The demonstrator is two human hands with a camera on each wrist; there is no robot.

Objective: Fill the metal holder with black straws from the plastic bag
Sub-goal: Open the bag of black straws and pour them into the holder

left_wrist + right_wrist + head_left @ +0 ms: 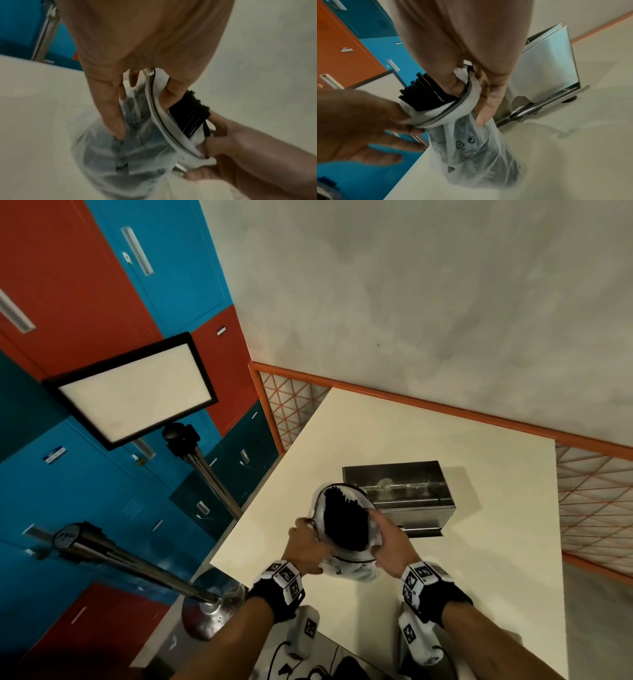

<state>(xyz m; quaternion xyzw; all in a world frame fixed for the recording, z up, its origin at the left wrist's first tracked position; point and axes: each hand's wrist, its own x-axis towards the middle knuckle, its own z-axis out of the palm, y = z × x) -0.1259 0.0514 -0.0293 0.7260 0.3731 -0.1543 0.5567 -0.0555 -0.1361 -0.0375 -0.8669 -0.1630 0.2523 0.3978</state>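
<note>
A clear plastic bag [356,571] stands upright on the white table [479,542], full of black straws [344,522] whose ends poke out of its mouth. My left hand [306,537] pinches the bag's rim on the left and my right hand [385,539] pinches it on the right, holding the mouth apart. In the left wrist view the left hand [140,115] has its thumb outside the bag [120,162], fingers against the straws [188,115]. In the right wrist view the right hand [471,102] grips the bag [471,148] beside the straws [423,94]. The metal holder [404,474] [547,67] stands just behind.
The table's left edge [267,491] drops off close to the bag. A light panel on a tripod [137,392] and a steel post with a round base [205,611] stand left of it, before red and blue lockers. An orange mesh fence [599,508] borders the far side.
</note>
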